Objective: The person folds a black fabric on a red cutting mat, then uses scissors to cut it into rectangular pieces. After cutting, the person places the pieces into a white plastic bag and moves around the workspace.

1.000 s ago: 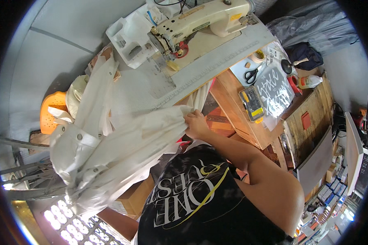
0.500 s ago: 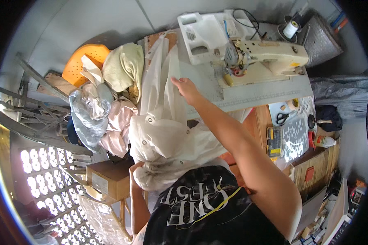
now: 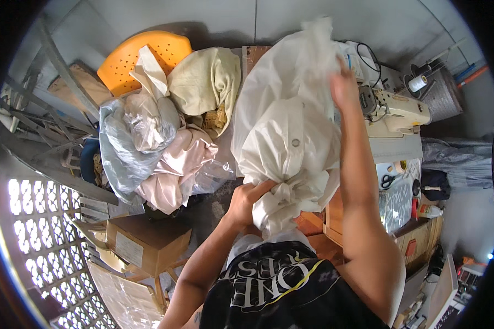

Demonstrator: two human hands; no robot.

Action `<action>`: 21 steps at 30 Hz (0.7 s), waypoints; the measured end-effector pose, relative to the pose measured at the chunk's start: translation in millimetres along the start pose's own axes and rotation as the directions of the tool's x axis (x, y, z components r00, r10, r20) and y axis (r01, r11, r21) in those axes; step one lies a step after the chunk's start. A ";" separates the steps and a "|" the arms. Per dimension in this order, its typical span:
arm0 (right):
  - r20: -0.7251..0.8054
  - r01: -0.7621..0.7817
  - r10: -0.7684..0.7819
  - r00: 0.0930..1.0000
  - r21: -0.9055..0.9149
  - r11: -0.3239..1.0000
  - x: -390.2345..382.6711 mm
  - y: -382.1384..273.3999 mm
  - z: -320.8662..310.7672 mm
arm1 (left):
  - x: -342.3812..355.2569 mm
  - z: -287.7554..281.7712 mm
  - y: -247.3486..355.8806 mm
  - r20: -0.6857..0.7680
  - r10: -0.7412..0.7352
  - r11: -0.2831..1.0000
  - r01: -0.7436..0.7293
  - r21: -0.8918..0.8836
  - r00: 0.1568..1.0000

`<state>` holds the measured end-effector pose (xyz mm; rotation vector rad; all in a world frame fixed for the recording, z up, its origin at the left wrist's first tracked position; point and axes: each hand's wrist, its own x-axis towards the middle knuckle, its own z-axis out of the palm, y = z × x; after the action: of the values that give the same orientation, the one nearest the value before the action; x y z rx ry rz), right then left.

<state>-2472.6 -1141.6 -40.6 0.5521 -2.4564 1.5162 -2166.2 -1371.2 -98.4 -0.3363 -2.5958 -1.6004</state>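
Note:
A large white cloth [image 3: 288,131] with metal eyelets is bunched up in front of me and spreads over the table's near side. My left hand [image 3: 246,204] is closed around its gathered lower part, beside a knot-like twist of folds. Higher up, my right hand [image 3: 344,90] is at the cloth's right edge, beside its raised, blurred far end. Motion smears the right fingers, so their grip does not show clearly. Behind that forearm stands a cream sewing machine [image 3: 398,109], partly covered from view.
Left of the cloth lie a pale green cloth [image 3: 203,82], a pink cloth [image 3: 178,167], a grey plastic bag [image 3: 121,145] and an orange perforated chair back [image 3: 142,57]. An open cardboard box [image 3: 148,244] stands lower left. Scissors [image 3: 387,181] and a thread spool [image 3: 417,83] are at right.
The white cloth has been lifted and swung right, its far end now raised. My right hand has moved up and right. My left hand, mostly hidden before, shows on the folds. The view has shifted.

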 end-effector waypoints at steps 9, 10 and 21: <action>0.872 -0.519 0.220 0.437 0.046 0.853 -288.4 -62.8 -54.5 | -18.1 33.2 65.3 0.351 0.033 0.999 -0.034 -0.004 0.936; 0.784 -0.564 0.169 0.597 0.260 0.783 -313.4 -68.8 -68.5 | -16.1 49.0 73.3 0.493 -0.032 0.997 -0.007 0.076 0.869; -0.331 -0.617 0.789 0.518 0.494 0.612 -583.9 101.1 -178.8 | -55.3 258.3 11.0 0.812 -0.573 0.278 0.958 0.065 0.111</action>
<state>-1987.5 -820.6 -252.3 -0.9129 -2.0453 1.9968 -2096.4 -1144.8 -215.8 0.9864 -3.0134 -3.1271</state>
